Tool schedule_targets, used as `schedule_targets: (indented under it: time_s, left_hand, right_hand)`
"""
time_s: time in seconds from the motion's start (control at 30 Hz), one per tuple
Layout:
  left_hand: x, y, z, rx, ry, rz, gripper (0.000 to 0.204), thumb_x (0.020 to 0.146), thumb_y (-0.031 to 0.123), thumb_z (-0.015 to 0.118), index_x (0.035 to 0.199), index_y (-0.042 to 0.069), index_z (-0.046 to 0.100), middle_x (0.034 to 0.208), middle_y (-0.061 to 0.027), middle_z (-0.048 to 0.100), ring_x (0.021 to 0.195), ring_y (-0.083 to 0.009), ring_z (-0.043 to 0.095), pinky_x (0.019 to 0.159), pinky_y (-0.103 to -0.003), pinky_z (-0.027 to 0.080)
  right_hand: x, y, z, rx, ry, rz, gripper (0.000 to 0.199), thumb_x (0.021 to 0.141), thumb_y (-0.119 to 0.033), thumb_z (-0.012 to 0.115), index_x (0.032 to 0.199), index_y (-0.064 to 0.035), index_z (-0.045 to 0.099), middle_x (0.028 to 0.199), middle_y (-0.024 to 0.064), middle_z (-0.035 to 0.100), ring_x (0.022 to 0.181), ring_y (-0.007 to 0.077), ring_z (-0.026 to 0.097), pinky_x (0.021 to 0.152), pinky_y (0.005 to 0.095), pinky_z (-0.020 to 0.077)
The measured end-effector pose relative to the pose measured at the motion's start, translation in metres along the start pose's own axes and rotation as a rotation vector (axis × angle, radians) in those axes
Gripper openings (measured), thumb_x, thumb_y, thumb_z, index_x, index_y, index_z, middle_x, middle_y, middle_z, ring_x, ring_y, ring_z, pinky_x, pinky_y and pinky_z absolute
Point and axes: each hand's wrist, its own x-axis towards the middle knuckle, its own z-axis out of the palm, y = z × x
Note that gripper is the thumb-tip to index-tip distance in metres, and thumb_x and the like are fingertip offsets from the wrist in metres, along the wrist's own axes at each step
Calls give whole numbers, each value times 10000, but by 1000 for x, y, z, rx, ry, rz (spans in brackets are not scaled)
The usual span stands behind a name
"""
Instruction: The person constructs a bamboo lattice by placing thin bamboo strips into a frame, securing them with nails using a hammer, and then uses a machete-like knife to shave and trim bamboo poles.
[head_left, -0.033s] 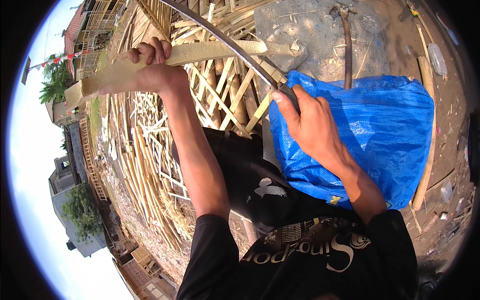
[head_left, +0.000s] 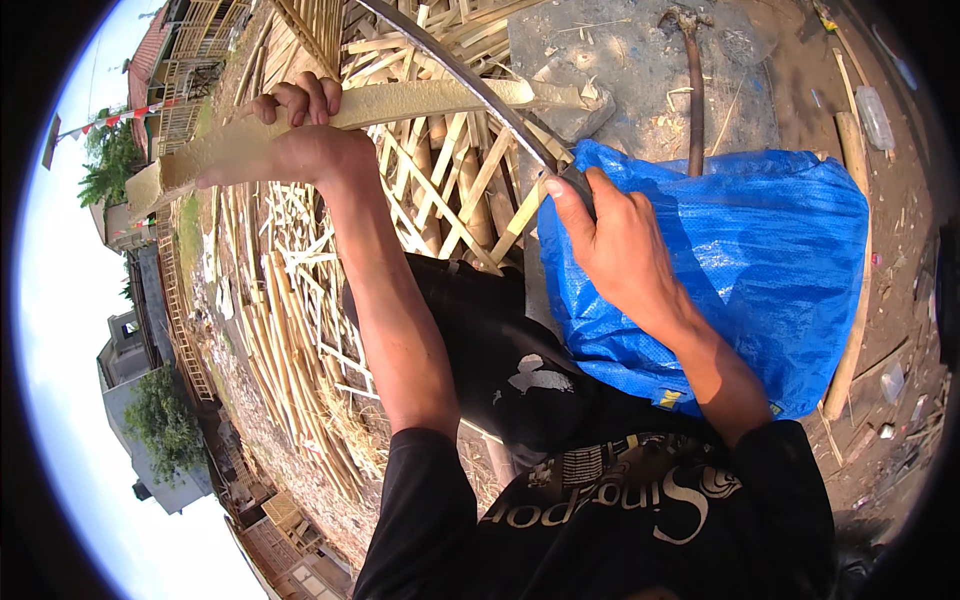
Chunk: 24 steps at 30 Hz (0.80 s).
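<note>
Bamboo strip | left hand grip closed round it, arm outstretched | right hand grip clamps curved blade

The bamboo slat is pale tan with a yellowish face. The long curved blade is dull grey steel. The tarpaulin is bright blue, finely woven. The lattice of bamboo strips is straw yellow. The shirt is black with whitish print. The concrete slab is grey.
</note>
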Motion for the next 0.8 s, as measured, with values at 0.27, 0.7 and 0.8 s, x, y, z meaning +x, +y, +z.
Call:
schedule_targets:
  time_s: [0.27, 0.7, 0.8]
  left_hand:
    - [1, -8, 12, 10, 15, 30, 941, 736, 978, 49, 850, 104, 378, 618, -56, 370, 590, -234, 470, 494, -311, 391]
    - [-14, -7, 25, 41, -44, 32, 951, 705, 1000, 83, 892, 97, 313, 610, -46, 323, 555, -209, 403, 483, -325, 357]
    - [-6, -3, 20, 32, -117, 86, 968, 700, 1004, 88, 909, 90, 329, 649, -57, 351, 572, -223, 437, 502, -339, 372]
  right_hand:
    - [10, 9, -11, 28, 34, 67, 535, 1008, -414, 563, 868, 98, 627, 665, 319, 601, 696, 521, 615, 609, 574, 473]
    - [5, -5, -11, -1, 141, -57, 531, 1018, -410, 548, 866, 93, 626, 671, 324, 605, 699, 523, 616, 600, 565, 473]
    - [-3, -36, -21, 103, 69, -40, 516, 1016, -393, 556, 848, 90, 622, 689, 325, 610, 716, 518, 619, 610, 569, 476]
